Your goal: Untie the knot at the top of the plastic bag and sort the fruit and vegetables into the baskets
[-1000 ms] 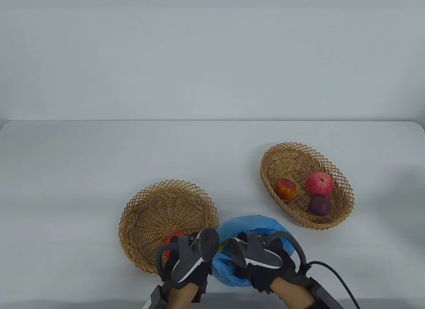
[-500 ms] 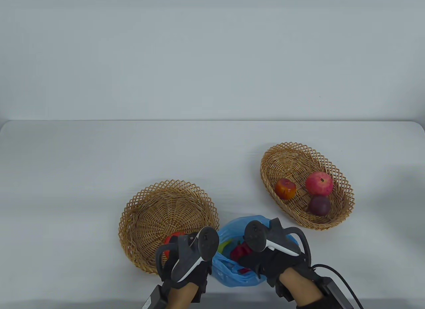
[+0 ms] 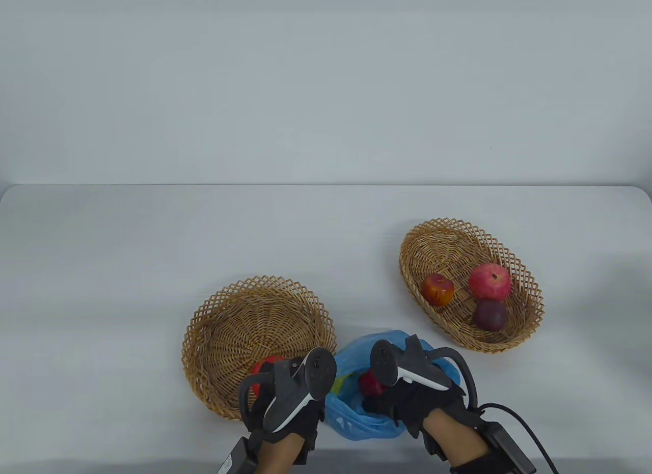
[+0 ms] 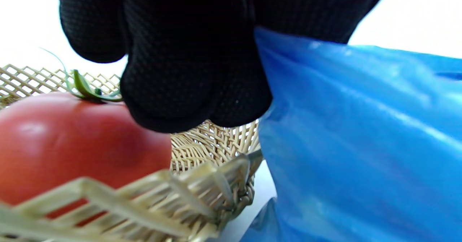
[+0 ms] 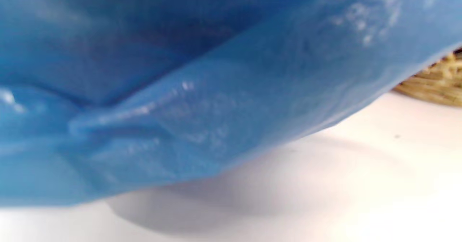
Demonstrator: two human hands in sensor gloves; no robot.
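- Two baskets sat on the bench: a round basket at the near left and an oval basket further off to the right.
- The blue bag lay just beside the round basket, at the near edge, its mouth open upward between both hands.
- The left hand pinched the bag's left rim; in the left wrist view its curled fingers were closed on the blue plastic, just over the round basket's rim.
- The right hand was at the bag's right side, reaching into the mouth; whether its fingers held anything could not be told, as they were hidden.
- A red item and something green showed inside the bag.
- A tomato lay in the round basket, close to the left hand.
- The oval basket held an apple, a pomegranate and a dark purple fruit, touching one another.
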